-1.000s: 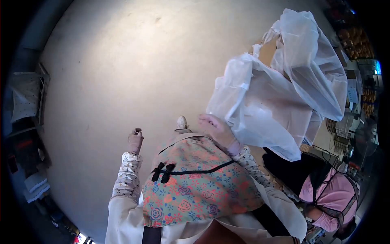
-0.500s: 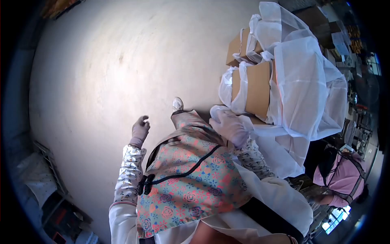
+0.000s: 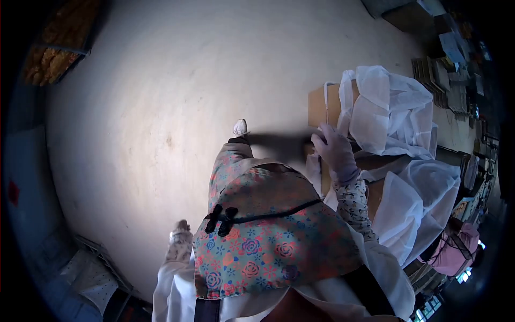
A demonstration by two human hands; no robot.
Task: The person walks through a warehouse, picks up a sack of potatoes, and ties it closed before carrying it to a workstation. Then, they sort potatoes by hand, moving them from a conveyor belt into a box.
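My right hand point(image 3: 337, 153), in a pale lilac glove, is raised in front of my right side. Its fingers are loosely bent and apart, with nothing seen in them. In this view it overlaps the near side of cardboard boxes point(image 3: 325, 104) wrapped in thin white cloth covers point(image 3: 389, 110). Down by my left hip hangs my left hand point(image 3: 182, 228), small and smeared, its fingers not clear. The flowered apron point(image 3: 257, 236) covers my front, tied with a black cord. One white shoe point(image 3: 240, 127) shows ahead on the floor.
Pale concrete floor point(image 3: 134, 118) stretches ahead and left. Crates with orange-brown contents point(image 3: 52, 60) stand at the far left. A metal rack point(image 3: 102, 255) is at lower left. Flat stacks point(image 3: 432, 80) line the right, where a person in pink point(image 3: 456, 249) is behind the boxes.
The wrapped boxes have shifted back along my right side as I moved forward. My right hand swung forward and up; my left hand dropped back toward my hip.
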